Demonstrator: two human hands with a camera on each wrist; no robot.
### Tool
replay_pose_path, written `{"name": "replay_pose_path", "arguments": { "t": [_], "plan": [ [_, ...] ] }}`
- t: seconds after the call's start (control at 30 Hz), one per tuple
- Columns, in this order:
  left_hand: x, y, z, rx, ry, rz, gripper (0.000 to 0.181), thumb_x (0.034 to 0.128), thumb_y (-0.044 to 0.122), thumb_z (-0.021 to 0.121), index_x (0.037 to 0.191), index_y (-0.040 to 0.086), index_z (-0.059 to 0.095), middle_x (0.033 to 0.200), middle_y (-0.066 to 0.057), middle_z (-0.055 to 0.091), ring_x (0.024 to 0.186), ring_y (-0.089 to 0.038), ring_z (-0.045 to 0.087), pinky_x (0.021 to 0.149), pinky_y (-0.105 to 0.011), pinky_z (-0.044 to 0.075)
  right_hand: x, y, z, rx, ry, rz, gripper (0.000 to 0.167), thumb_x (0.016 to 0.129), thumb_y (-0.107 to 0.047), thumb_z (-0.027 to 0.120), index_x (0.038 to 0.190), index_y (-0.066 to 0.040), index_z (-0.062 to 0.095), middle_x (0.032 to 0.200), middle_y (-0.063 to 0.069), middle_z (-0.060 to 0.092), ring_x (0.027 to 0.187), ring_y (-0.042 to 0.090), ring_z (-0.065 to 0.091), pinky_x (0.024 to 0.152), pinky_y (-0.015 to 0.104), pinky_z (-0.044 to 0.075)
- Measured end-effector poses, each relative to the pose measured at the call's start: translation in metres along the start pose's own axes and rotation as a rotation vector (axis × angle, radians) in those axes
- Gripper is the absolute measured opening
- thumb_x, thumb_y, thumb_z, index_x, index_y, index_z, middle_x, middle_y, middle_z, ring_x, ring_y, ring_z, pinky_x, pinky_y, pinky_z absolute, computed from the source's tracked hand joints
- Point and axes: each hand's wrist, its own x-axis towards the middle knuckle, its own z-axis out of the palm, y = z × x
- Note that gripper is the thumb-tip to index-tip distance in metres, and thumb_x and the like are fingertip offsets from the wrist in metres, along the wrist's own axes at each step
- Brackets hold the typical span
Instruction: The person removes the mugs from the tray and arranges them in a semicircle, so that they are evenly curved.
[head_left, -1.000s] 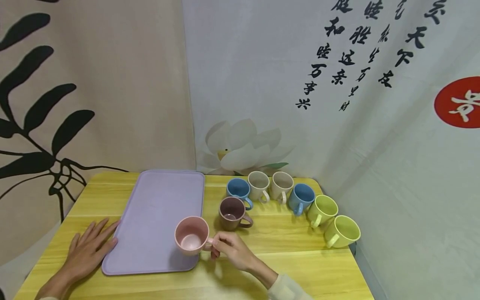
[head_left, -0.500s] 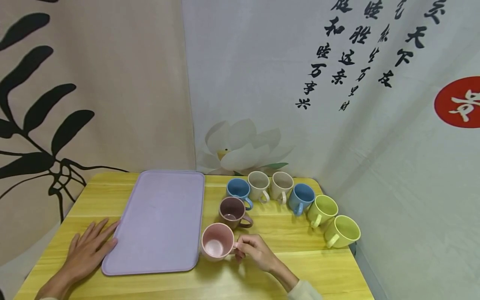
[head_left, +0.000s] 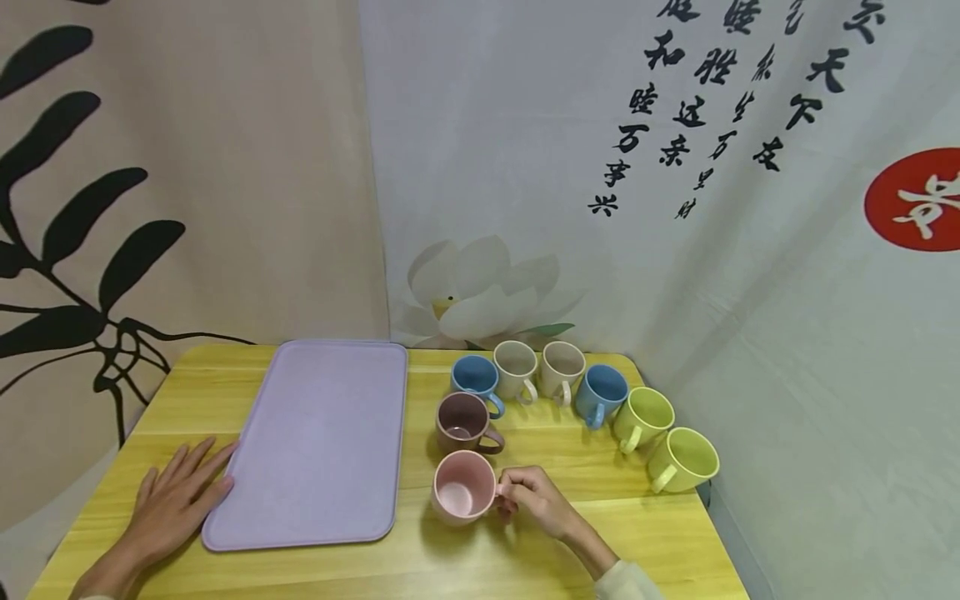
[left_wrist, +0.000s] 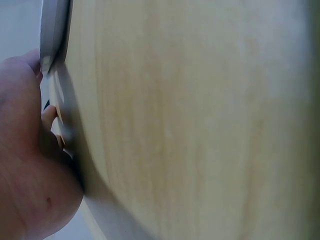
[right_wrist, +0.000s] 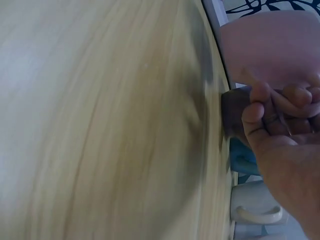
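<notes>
My right hand pinches the handle of a pink mug, which is upright. The mug appears slightly above the wooden table, its shadow falling below it. In the right wrist view, curled fingers hold the handle under the pink mug. Just behind it stands a brown-purple mug. At the left, my left hand lies with fingers spread on the table, its thumb and fingertips touching the side of a lilac tray. In the left wrist view, part of the left hand shows beside the tray edge.
An arc of upright mugs lines the back and right of the table: a blue mug, two cream mugs, another blue mug and two yellow-green mugs. Printed curtains hang behind the table.
The right hand has carried the pink mug rightward, from over the tray's right edge to in front of the brown-purple mug. The left hand and tray have stayed put.
</notes>
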Motion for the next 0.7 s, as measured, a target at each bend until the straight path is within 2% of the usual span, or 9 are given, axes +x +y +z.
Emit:
{"name": "replay_pose_path", "arguments": {
  "t": [0.27,0.47,0.53,0.7],
  "plan": [
    [-0.0004,0.0002,-0.0001,0.0,0.006,0.003,0.073,0.1211,0.056,0.039,0.18,0.015,0.028,0.184,-0.039,0.011,0.169,-0.069,-0.012,0.122,-0.09,-0.026,-0.0004,0.0062,-0.0039,-0.012,0.029,0.061,0.034,0.11,0.0,0.045,0.078,0.01,0.048,0.069,0.037,0.045,0.064,0.057,0.05,0.059,0.043,0.062],
    [-0.0013,0.0011,0.0006,-0.005,0.0,-0.002,0.072,0.1212,0.057,0.039,0.18,0.016,0.028,0.184,-0.04,0.01,0.169,-0.069,-0.012,0.123,-0.089,-0.026,0.0016,0.0066,-0.0061,-0.02,0.044,0.08,0.033,0.109,0.001,0.046,0.078,0.011,0.049,0.069,0.037,0.046,0.061,0.047,0.055,0.056,0.044,0.061],
    [-0.0011,0.0014,0.0004,-0.009,0.0,0.0,0.072,0.1212,0.056,0.039,0.18,0.016,0.028,0.184,-0.039,0.01,0.169,-0.069,-0.012,0.123,-0.089,-0.026,0.0026,0.0081,-0.0077,-0.025,0.047,0.075,0.033,0.108,0.002,0.046,0.077,0.011,0.05,0.068,0.036,0.046,0.06,0.048,0.054,0.054,0.045,0.06],
    [-0.001,0.002,0.0006,-0.014,0.004,0.005,0.072,0.1212,0.056,0.04,0.18,0.017,0.028,0.184,-0.039,0.01,0.169,-0.069,-0.012,0.123,-0.088,-0.027,0.0046,0.0116,-0.0108,-0.021,0.053,0.075,0.033,0.109,0.002,0.046,0.078,0.012,0.049,0.068,0.037,0.043,0.059,0.058,0.05,0.052,0.049,0.06]
  ]
}}
